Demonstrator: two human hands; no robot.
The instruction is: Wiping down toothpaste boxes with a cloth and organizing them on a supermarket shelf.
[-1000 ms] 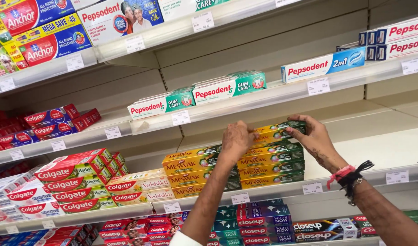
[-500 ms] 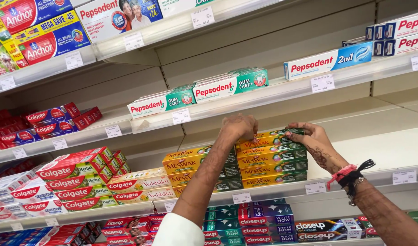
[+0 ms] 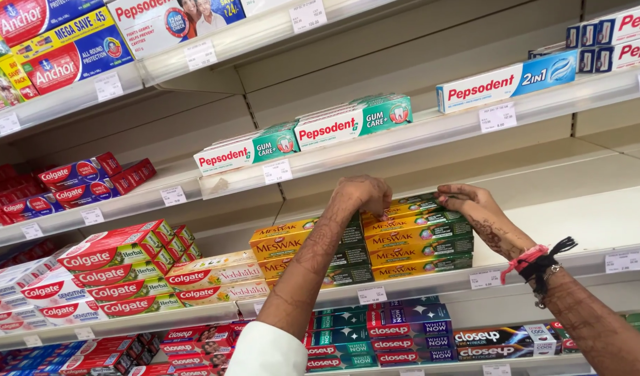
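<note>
While both hands rest on it, the top box (image 3: 419,205) of a stack of yellow-and-green toothpaste boxes (image 3: 417,240) is held at its two ends, lying flat on the pile on a white shelf (image 3: 598,261). The left hand (image 3: 361,195) is curled over the near-left end of the box, fingers bent down and knuckles up, so that the end is gripped. The right hand (image 3: 473,203) is laid at the far-right end with fingers stretched along the top edge; whether they are pinched around the carton or only pressed against it cannot be told. A red thread and a dark tasselled band (image 3: 543,261) are worn on the right wrist.

The box is judged to be light and fairly stiff along its length, a thin carton that would dent if squeezed hard in the middle; its glossy faces may be slippery. It is best taken by the short ends or along the long edges.

Just left of the left hand, a lower second stack of the same boxes (image 3: 299,247) is seen. Further left, red-and-white boxes (image 3: 118,271) are piled. Above the hands, white-and-green boxes (image 3: 302,136) are lined on the next shelf. Below the hands, dark blue and red boxes (image 3: 403,334) are shelved.
</note>
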